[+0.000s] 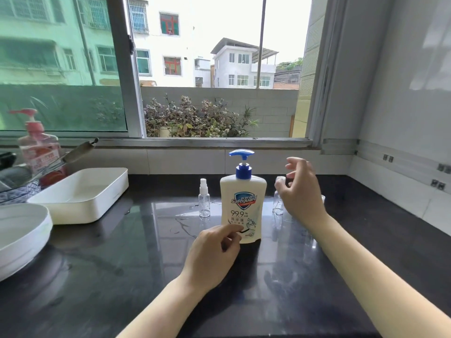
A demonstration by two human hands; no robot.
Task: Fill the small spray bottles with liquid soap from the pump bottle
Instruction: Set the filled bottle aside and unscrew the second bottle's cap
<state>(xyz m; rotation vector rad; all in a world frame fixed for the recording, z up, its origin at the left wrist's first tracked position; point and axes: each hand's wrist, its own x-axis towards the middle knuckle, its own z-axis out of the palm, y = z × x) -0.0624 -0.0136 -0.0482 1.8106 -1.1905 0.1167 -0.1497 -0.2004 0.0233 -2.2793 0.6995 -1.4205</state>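
A white pump bottle point(242, 203) with a blue pump head stands upright in the middle of the dark counter. Just left of it stands a small clear spray bottle point(204, 201) with a white top. A second small clear bottle point(277, 204) stands to the right, partly hidden by my right hand point(301, 193), whose thumb and fingertips pinch its white cap point(280, 180). My left hand point(214, 252) is loosely curled in front of the pump bottle's lower left corner. One fingertip touches the label and the hand grips nothing.
A white rectangular tray point(80, 193) and stacked white plates point(22, 235) sit at the left, with a pink pump bottle point(39, 147) behind them. Water drops lie on the black counter point(146, 276) near the spray bottle. A tiled wall is to the right and an open window is behind.
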